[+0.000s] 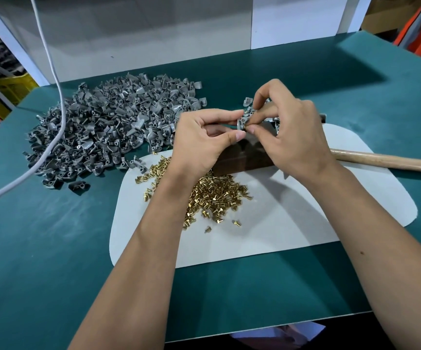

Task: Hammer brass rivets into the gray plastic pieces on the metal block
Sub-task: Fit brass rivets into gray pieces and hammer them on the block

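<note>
My left hand (204, 137) pinches one gray plastic piece (242, 120) between thumb and fingers, held above the dark metal block (239, 157). My right hand (290, 132) pinches at the same piece from the right; what its fingertips hold is too small to tell. A heap of brass rivets (214, 195) lies on the white mat (267, 236) in front of the block, partly under my left forearm. A large pile of gray plastic pieces (113, 130) lies to the left. The hammer's wooden handle (386, 161) lies to the right, its head hidden behind my right hand.
A green table surface (40, 248) carries everything. A gray cable (60, 97) hangs down across the plastic pile and runs off to the left. More gray pieces (248, 101) sit behind my hands. White panels stand at the back.
</note>
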{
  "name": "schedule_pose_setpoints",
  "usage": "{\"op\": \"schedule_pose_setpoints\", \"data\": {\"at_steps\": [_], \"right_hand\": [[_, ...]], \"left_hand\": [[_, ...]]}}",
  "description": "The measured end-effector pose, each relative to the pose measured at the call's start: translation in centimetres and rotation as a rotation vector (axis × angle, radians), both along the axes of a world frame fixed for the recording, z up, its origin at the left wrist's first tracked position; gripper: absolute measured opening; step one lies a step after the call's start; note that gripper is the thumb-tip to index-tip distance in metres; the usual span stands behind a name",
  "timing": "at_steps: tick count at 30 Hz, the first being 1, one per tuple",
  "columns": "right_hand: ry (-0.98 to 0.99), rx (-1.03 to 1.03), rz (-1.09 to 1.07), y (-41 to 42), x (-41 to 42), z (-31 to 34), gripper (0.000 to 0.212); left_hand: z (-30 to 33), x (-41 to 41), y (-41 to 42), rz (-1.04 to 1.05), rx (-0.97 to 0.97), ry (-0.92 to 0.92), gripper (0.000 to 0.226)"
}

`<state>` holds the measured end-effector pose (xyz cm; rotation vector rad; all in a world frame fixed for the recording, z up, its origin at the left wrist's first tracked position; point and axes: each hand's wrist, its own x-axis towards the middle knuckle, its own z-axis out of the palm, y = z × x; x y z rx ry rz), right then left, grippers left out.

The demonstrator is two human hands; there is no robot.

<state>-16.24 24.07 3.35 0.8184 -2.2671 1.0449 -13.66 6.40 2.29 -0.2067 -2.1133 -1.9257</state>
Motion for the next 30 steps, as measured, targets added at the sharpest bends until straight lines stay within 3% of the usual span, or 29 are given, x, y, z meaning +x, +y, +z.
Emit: {"op": "schedule_pose_setpoints", "data": {"at_steps": [9,21,30], "right_hand": [[0.032,-0.093,0.015,-0.63,0.76,0.23,0.03],[0.022,-0.001,0.035,-0.43,0.47,0.08,0.039],[-0.03,-0.094,0.004,-0.39,0.54,-0.21,0.028]], "left_hand": [[0.48,0.16,0.08,0.018,0.05,0.019,0.036],[0.42,0.18,0.5,0.008,-0.116,0.038,0.036],[-0.04,0.01,0.07,0.073,-0.101,0.055,0.04]]}}
